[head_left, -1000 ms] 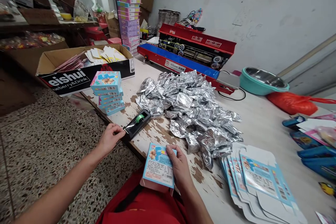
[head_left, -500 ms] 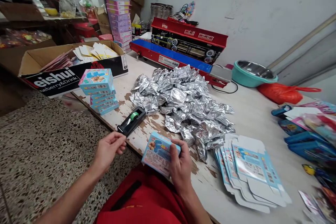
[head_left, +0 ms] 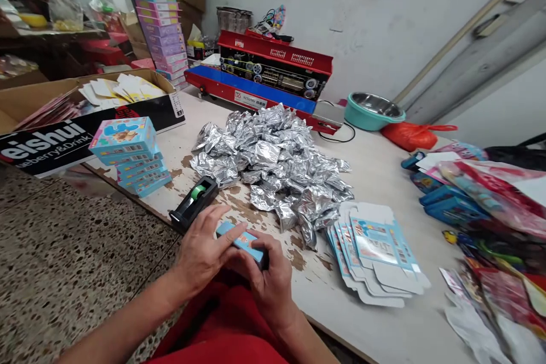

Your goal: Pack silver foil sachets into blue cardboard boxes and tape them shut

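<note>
Both hands grip one small blue box (head_left: 240, 240) at the near edge of the desk (head_left: 384, 173). Left hand (head_left: 203, 251) lies over it and right hand (head_left: 268, 283) wraps its end, hiding most of it. One tape holder (head_left: 194, 208) sits just beside. Silver packets (head_left: 273, 156) are too many to count.

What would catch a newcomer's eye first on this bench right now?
The heap of crinkled silver foil packets filling the middle of the table, with the red and blue sealing machine behind it by the wall. At the near edge, the left hand and right hand hold a small blue box, between a black tape dispenser and a fan of flat box blanks.
</note>
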Action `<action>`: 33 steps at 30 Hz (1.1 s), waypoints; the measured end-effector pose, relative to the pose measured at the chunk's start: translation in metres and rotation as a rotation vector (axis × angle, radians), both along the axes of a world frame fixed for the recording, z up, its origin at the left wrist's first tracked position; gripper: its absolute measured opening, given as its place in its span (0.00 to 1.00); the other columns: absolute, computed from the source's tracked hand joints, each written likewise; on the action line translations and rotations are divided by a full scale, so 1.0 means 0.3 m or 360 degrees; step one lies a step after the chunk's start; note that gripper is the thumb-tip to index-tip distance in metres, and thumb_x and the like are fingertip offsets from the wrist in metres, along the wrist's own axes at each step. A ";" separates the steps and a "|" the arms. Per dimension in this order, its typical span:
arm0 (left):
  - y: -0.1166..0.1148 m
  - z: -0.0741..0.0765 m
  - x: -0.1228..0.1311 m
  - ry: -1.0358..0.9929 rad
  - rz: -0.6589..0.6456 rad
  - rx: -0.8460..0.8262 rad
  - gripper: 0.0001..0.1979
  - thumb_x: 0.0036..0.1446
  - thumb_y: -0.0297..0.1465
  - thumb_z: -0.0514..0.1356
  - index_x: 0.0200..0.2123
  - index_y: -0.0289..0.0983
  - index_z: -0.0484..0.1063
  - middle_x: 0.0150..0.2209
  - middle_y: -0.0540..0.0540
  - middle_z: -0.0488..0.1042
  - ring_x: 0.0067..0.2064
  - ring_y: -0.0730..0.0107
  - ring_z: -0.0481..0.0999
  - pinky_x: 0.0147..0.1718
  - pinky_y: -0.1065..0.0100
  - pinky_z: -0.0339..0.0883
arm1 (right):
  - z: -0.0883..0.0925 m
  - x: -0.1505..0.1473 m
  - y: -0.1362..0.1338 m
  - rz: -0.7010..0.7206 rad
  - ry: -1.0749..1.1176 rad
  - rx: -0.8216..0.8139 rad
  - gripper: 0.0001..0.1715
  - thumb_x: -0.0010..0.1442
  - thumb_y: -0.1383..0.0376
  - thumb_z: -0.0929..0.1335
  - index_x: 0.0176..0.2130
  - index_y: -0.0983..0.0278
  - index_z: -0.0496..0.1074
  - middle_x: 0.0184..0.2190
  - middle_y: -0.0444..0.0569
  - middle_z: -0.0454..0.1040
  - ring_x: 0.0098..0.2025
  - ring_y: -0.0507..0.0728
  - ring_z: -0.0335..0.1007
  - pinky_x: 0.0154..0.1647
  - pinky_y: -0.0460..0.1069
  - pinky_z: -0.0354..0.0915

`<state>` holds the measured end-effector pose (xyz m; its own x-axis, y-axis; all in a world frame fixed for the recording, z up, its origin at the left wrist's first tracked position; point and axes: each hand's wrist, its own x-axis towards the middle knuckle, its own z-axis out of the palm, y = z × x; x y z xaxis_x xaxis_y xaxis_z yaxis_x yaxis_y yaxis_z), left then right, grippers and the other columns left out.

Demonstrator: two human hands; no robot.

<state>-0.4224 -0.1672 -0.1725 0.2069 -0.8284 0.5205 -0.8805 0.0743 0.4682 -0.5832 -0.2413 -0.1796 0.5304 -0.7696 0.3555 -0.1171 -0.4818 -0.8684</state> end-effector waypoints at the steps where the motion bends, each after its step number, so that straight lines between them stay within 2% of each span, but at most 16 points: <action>1: -0.005 0.008 0.002 -0.0094 -0.0147 0.0003 0.19 0.60 0.42 0.56 0.53 0.44 0.71 0.49 0.40 0.71 0.51 0.57 0.69 0.51 0.58 0.65 | -0.005 -0.009 0.000 -0.0010 -0.0066 0.0115 0.10 0.59 0.60 0.69 0.40 0.58 0.66 0.45 0.51 0.76 0.44 0.57 0.74 0.44 0.50 0.69; 4: -0.014 0.005 -0.052 -0.0085 -0.0305 -0.0176 0.18 0.59 0.30 0.58 0.53 0.39 0.65 0.44 0.40 0.73 0.47 0.62 0.72 0.46 0.62 0.68 | -0.021 -0.040 -0.008 -0.0281 -0.0499 0.0544 0.27 0.57 0.45 0.66 0.48 0.59 0.65 0.53 0.54 0.70 0.56 0.61 0.66 0.54 0.57 0.64; 7: -0.021 -0.049 -0.158 0.0017 -0.0457 -0.0477 0.18 0.57 0.23 0.57 0.51 0.39 0.64 0.45 0.39 0.74 0.53 0.59 0.70 0.51 0.56 0.66 | -0.026 -0.082 -0.029 -0.0262 -0.0662 0.1477 0.41 0.54 0.35 0.60 0.50 0.62 0.68 0.54 0.58 0.69 0.56 0.67 0.65 0.52 0.61 0.65; 9: -0.037 -0.092 -0.214 0.0154 -0.0632 -0.0439 0.13 0.58 0.24 0.57 0.48 0.38 0.67 0.46 0.41 0.76 0.55 0.59 0.69 0.53 0.56 0.65 | -0.026 -0.117 -0.047 -0.0111 -0.0668 0.2062 0.37 0.48 0.38 0.67 0.44 0.63 0.74 0.49 0.57 0.74 0.51 0.68 0.70 0.48 0.61 0.68; 10: -0.052 -0.109 -0.226 0.0244 -0.0729 -0.0365 0.09 0.59 0.27 0.58 0.44 0.38 0.69 0.45 0.42 0.77 0.55 0.60 0.70 0.53 0.58 0.66 | -0.027 -0.138 -0.057 -0.0105 -0.0713 0.2216 0.34 0.44 0.42 0.71 0.42 0.63 0.75 0.46 0.56 0.76 0.48 0.67 0.72 0.47 0.61 0.68; 12: -0.104 -0.133 -0.215 0.0456 -0.0830 -0.0130 0.05 0.61 0.31 0.57 0.39 0.38 0.72 0.43 0.44 0.78 0.51 0.65 0.74 0.51 0.64 0.68 | -0.032 -0.182 -0.078 -0.0196 -0.0807 0.2283 0.31 0.39 0.47 0.75 0.39 0.62 0.76 0.42 0.54 0.77 0.44 0.65 0.74 0.47 0.59 0.69; 13: -0.141 -0.141 -0.194 0.0489 -0.0781 0.0008 0.07 0.62 0.32 0.56 0.39 0.38 0.72 0.43 0.45 0.78 0.49 0.68 0.75 0.50 0.67 0.68 | -0.036 -0.205 -0.089 -0.0239 -0.0796 0.2225 0.30 0.39 0.47 0.75 0.39 0.63 0.76 0.40 0.53 0.78 0.43 0.65 0.74 0.46 0.59 0.69; 15: -0.239 -0.158 -0.136 0.0370 -0.0504 0.0275 0.10 0.63 0.32 0.55 0.43 0.36 0.73 0.46 0.43 0.77 0.50 0.66 0.73 0.51 0.66 0.67 | -0.046 -0.251 -0.110 -0.0281 -0.0662 0.2040 0.32 0.41 0.47 0.75 0.41 0.63 0.75 0.37 0.54 0.78 0.42 0.65 0.74 0.45 0.59 0.69; 17: -0.352 -0.182 -0.083 0.0138 -0.0215 0.0464 0.14 0.59 0.27 0.57 0.49 0.32 0.71 0.53 0.37 0.72 0.58 0.55 0.66 0.56 0.56 0.62 | -0.056 -0.291 -0.126 -0.0325 -0.0525 0.1795 0.35 0.41 0.49 0.76 0.47 0.61 0.73 0.38 0.52 0.78 0.45 0.66 0.73 0.47 0.58 0.68; 20: -0.502 -0.227 -0.046 0.0031 -0.0111 0.0559 0.21 0.54 0.21 0.58 0.52 0.28 0.68 0.57 0.29 0.66 0.61 0.43 0.60 0.54 0.46 0.58 | -0.071 -0.330 -0.139 -0.0392 -0.0419 0.1599 0.43 0.42 0.51 0.75 0.56 0.56 0.65 0.44 0.48 0.76 0.46 0.64 0.72 0.46 0.57 0.68; 23: -0.575 -0.245 -0.037 0.0063 -0.0005 0.0604 0.18 0.59 0.21 0.48 0.50 0.26 0.69 0.50 0.26 0.69 0.54 0.46 0.67 0.49 0.49 0.61 | -0.079 -0.356 -0.143 -0.0289 -0.0190 0.1673 0.45 0.45 0.48 0.73 0.58 0.60 0.61 0.39 0.52 0.76 0.37 0.65 0.73 0.40 0.59 0.68; 25: -0.565 -0.224 -0.028 0.0129 0.0032 0.0623 0.18 0.61 0.21 0.45 0.46 0.27 0.72 0.45 0.29 0.73 0.49 0.50 0.69 0.48 0.51 0.60 | -0.076 -0.372 -0.146 -0.0197 0.0011 0.1504 0.49 0.46 0.47 0.72 0.61 0.61 0.57 0.44 0.56 0.75 0.42 0.67 0.72 0.44 0.61 0.66; 27: -0.509 -0.174 -0.012 0.0227 0.0006 0.0642 0.17 0.60 0.22 0.47 0.42 0.31 0.75 0.40 0.34 0.75 0.46 0.53 0.70 0.47 0.55 0.61 | -0.072 -0.383 -0.148 -0.0239 0.0300 0.1077 0.58 0.43 0.49 0.73 0.65 0.61 0.49 0.57 0.59 0.65 0.56 0.70 0.63 0.54 0.64 0.60; 29: -0.423 -0.108 0.008 0.0365 -0.0076 0.0670 0.15 0.59 0.25 0.49 0.40 0.34 0.76 0.37 0.40 0.76 0.42 0.59 0.71 0.43 0.61 0.64 | -0.076 -0.383 -0.148 -0.0427 0.0676 0.0552 0.66 0.39 0.54 0.75 0.66 0.63 0.42 0.63 0.61 0.55 0.63 0.71 0.51 0.61 0.66 0.51; 31: -0.335 -0.043 0.026 0.0709 -0.0243 0.0700 0.15 0.59 0.31 0.51 0.44 0.36 0.74 0.38 0.45 0.76 0.39 0.63 0.73 0.39 0.66 0.66 | -0.088 -0.368 -0.145 -0.0574 0.1006 0.0075 0.68 0.36 0.57 0.76 0.66 0.66 0.42 0.63 0.64 0.54 0.63 0.74 0.49 0.61 0.68 0.48; 33: -0.269 0.001 0.031 0.1181 -0.0496 0.0783 0.17 0.58 0.34 0.53 0.49 0.37 0.72 0.42 0.46 0.76 0.41 0.63 0.74 0.40 0.67 0.66 | -0.101 -0.340 -0.138 -0.0542 0.1160 -0.0287 0.67 0.36 0.59 0.75 0.66 0.65 0.42 0.62 0.65 0.57 0.61 0.74 0.53 0.59 0.69 0.49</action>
